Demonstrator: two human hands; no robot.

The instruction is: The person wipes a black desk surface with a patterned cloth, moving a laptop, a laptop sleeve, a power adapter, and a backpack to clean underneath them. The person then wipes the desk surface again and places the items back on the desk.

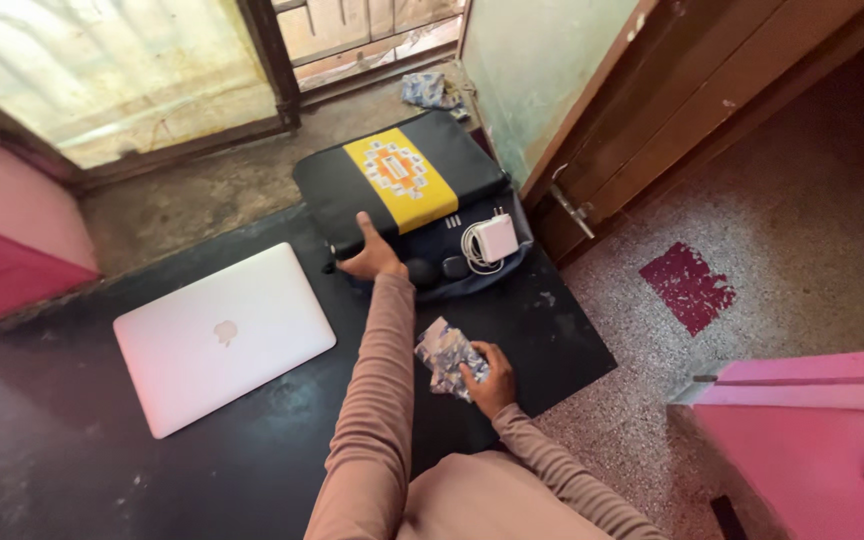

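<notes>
1. A person sits over a black mat (152, 470) spread on a speckled stone floor (802, 220), both arms in long brownish-pink sleeves.
2. The left hand (372, 258) reaches out toward twelve o'clock. Its grip is open, fingers flat, resting on the near edge of a black laptop sleeve (332, 195) with a yellow band across it.
3. The sleeve lies at the far end of the mat, on top of a dark blue bag (522, 240) that shows from under its near edge.
4. On the bag, at about two o'clock from the left hand and just beside it, lie two small dark rounded items (438, 270); what they are is unclear.
5. Just past them sits a white power adapter (498, 238) with its white cable (474, 250) coiled against it.
6. The right hand (488, 380) is close to the body, at five o'clock from the left hand. Its grip is closed around a crumpled, clear, patterned plastic packet (444, 355), which lies on the mat.
7. A closed silver laptop (222, 335) lies flat on the mat at nine o'clock from the right hand, well apart from both hands.
8. A pink block (802, 440) stands at four o'clock.
</notes>
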